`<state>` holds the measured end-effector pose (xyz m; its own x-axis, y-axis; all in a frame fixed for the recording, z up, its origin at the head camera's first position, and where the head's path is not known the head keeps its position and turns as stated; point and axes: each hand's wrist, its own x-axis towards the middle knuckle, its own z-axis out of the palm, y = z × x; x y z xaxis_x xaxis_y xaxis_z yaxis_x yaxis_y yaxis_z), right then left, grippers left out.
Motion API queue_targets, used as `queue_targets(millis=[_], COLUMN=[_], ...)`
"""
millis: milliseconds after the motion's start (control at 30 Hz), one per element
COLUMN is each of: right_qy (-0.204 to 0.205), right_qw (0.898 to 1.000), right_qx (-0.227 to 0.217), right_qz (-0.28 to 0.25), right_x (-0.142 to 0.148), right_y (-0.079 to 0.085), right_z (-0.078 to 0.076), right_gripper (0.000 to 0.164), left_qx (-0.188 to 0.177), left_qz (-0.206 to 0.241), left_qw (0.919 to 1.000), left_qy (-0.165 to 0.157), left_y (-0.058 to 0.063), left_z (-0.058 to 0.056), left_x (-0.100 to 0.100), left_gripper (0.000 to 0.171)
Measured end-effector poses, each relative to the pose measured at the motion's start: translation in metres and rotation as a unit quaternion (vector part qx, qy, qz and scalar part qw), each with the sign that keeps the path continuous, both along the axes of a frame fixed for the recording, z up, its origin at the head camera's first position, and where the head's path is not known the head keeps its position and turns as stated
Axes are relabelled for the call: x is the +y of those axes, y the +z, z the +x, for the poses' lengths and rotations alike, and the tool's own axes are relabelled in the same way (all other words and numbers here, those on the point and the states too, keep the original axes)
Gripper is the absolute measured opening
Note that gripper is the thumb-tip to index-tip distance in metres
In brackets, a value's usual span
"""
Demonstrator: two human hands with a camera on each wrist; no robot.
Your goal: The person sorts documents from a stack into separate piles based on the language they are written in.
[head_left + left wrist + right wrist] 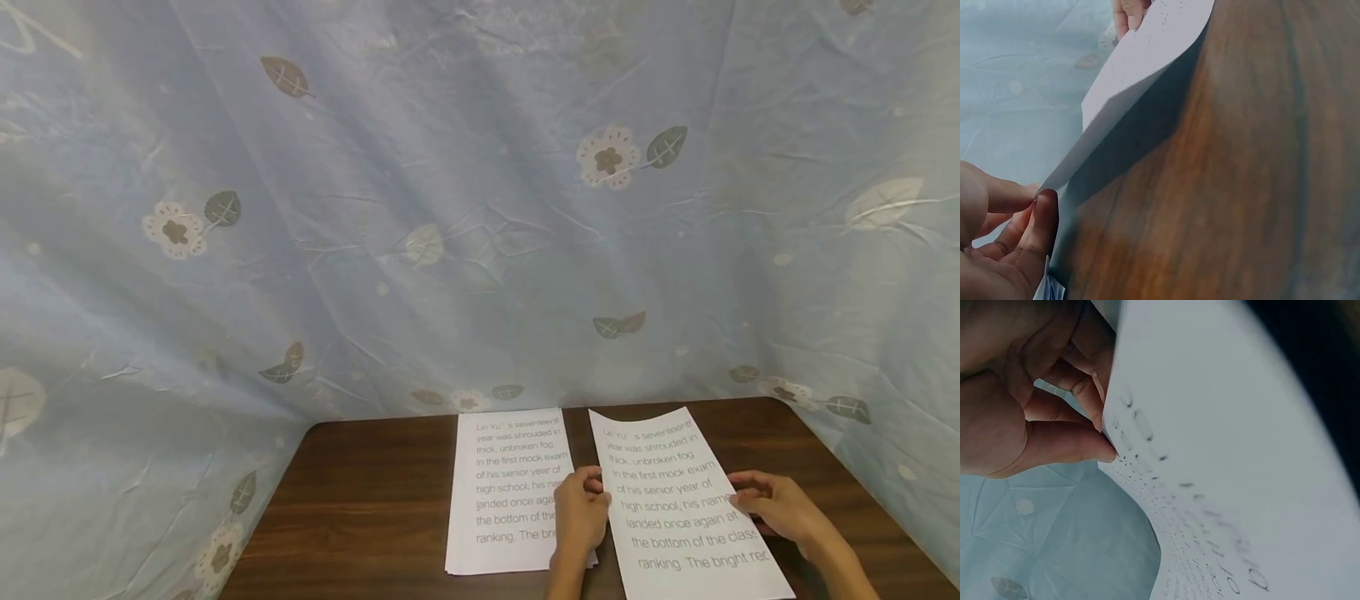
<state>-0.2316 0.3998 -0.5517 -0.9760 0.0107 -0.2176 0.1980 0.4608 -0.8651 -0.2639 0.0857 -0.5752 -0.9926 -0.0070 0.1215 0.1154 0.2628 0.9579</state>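
Observation:
A printed sheet of paper (667, 508) is held over the right part of the table, bowed and raised off the wood in the left wrist view. My left hand (581, 510) pinches its left edge between thumb and fingers; the same pinch shows in the left wrist view, with the hand (1007, 231) at the paper's edge. On the opposite edge my right hand (780, 510) grips the sheet, its thumb (1072, 442) lying on the printed face. Left of it lies a stack of printed paper (502, 492) with the same text, partly covered by my left hand.
Dark brown wooden table (345, 500) carries the paper. A pale blue curtain (450, 208) with flowers and leaves hangs behind the table and along both sides, close to its back edge.

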Motion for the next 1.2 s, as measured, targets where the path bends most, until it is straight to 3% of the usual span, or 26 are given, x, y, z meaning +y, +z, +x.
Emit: queue_targets(millis=[400,833,1200], right_qy=[0.008,-0.011,-0.002], right_qw=[0.998,0.988,0.988], right_qx=[0.009,0.020,0.040], right_qz=[0.062,0.149,0.148], right_x=[-0.003,-0.005,-0.015], right_y=[0.000,0.002,0.011], right_z=[-0.002,0.002,-0.004], right_gripper=[0.056,0.047,0.050], left_qx=[0.013,-0.012,-0.022], left_qz=[-0.018,-0.017,0.015], left_qw=[0.9998,0.9997,0.9993], left_qy=[0.003,-0.013,-0.028], left_y=[-0.002,0.007,0.014], left_z=[0.001,0.003,-0.002], left_x=[-0.005,-0.016,-0.036], left_gripper=[0.036,0.039,0.038])
